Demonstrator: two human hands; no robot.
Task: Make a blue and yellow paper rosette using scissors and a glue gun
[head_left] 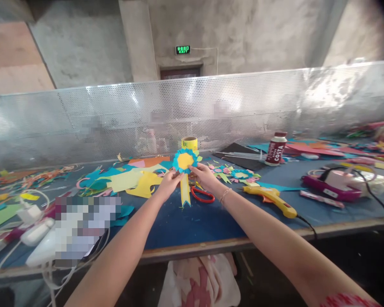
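Observation:
A paper rosette (185, 161) with a yellow round centre, a blue ruffled rim and a yellow and blue ribbon tail is held up over the table. My left hand (170, 182) pinches its lower left edge. On the lower right edge, my right hand (205, 175) grips it too, with the thumb on the front. Red-handled scissors (203, 195) lie just below my right hand, their blades partly hidden. A yellow roll of tape (190, 143) stands behind the rosette. To the right lies a yellow glue gun (270, 199) with a black cord.
Yellow paper sheets (144, 184) and blue scraps spread left of centre. A brown COSTA bottle (276, 148) stands back right. Purple power strips (331, 187) with cords lie at both sides. A perforated metal panel (115, 117) closes off the table's far side.

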